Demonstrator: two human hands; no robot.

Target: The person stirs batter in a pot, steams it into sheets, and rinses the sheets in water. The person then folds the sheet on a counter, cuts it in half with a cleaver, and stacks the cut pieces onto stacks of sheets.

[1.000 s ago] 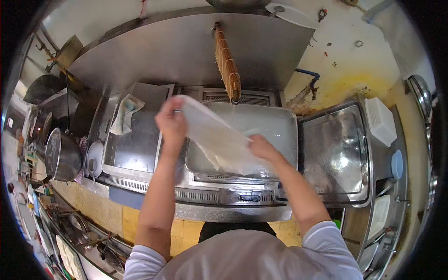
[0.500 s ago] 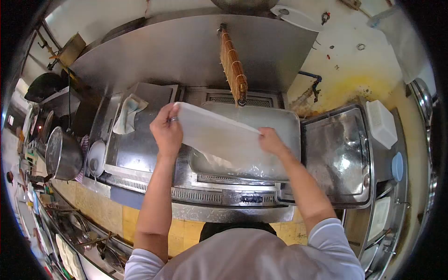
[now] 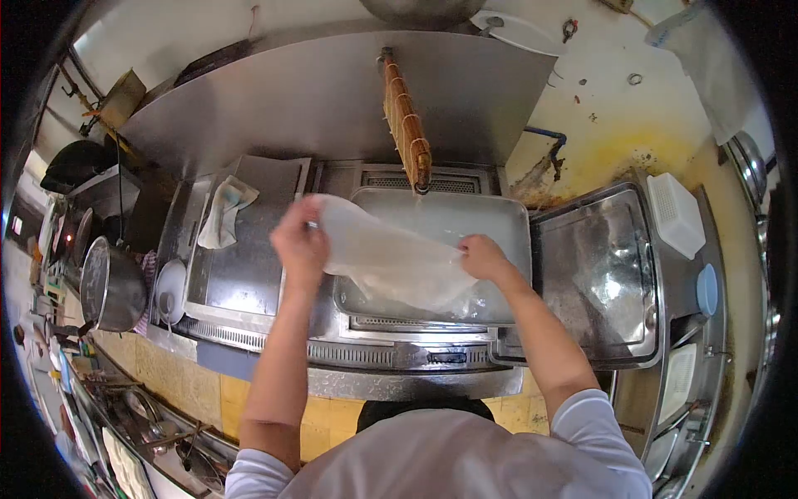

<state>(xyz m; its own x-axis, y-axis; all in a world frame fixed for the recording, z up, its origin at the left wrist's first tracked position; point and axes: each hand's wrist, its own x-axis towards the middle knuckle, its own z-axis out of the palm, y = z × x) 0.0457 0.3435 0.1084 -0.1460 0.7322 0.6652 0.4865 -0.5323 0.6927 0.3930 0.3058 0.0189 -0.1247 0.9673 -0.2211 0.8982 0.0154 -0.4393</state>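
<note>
The steel panel (image 3: 283, 100) fills the back of my view, and the bowl (image 3: 424, 10) above it is cut off by the top edge. In front of the panel lies the pan (image 3: 499, 218) of cloudy liquid; I can't make out its bottom, and much of its left and middle is hidden behind my sheet (image 3: 391, 262). The dark-rimmed tray (image 3: 586, 274) sits just beside it on the right, its surface partly lost in glare.

The sheet hangs in the air over the pan, between my hands. It is white, thin and partly see-through (the middle looks a bit creamier), with a sagging upper edge and a soft, wavy lower one. Whether that lower edge touches the liquid, I cannot tell.

The mat (image 3: 405, 125) hangs beyond the sheet, its near end above the pan's far rim. My left hand (image 3: 301, 241), blurred at the fingers, is closed on the sheet's upper left corner. My right hand (image 3: 485, 256) pinches the right end between thumb and curled fingers. The ring (image 3: 312, 224) on my left hand is smallest, and blurred too.
</note>
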